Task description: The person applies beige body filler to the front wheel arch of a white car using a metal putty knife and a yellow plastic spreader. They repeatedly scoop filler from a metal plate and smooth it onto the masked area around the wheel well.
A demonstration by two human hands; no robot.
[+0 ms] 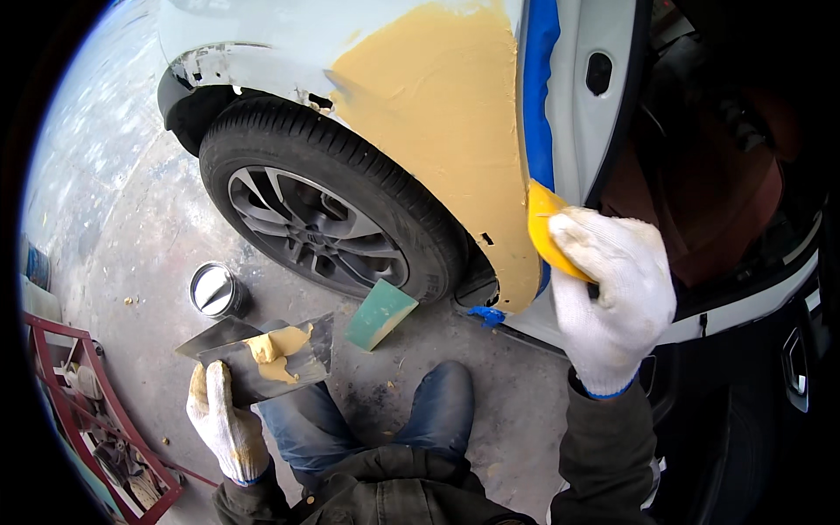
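While the white-gloved left hand point(226, 427) is gripping a grey metal plate point(311, 360) by its left end, the white-gloved right hand point(617, 284) is clamping a yellow spreader point(544, 229). Hands are working well apart. A lump of tan filler point(265, 350) is sitting mid-plate, its smears running toward the plate's right edge. On the white fender point(249, 24), a broad filler patch point(429, 114) is reaching the right edge and lower corner, lying beyond the left hand and up-left of the right. Blue tape point(540, 87) is running beside that edge. Spreader is overlapping the edge; cannot tell whether it is touching. Between the hands, a green sheet point(381, 317) is showing near the wheel point(315, 229). A round tin point(214, 290) is standing on the floor point(131, 219), beyond the left hand.
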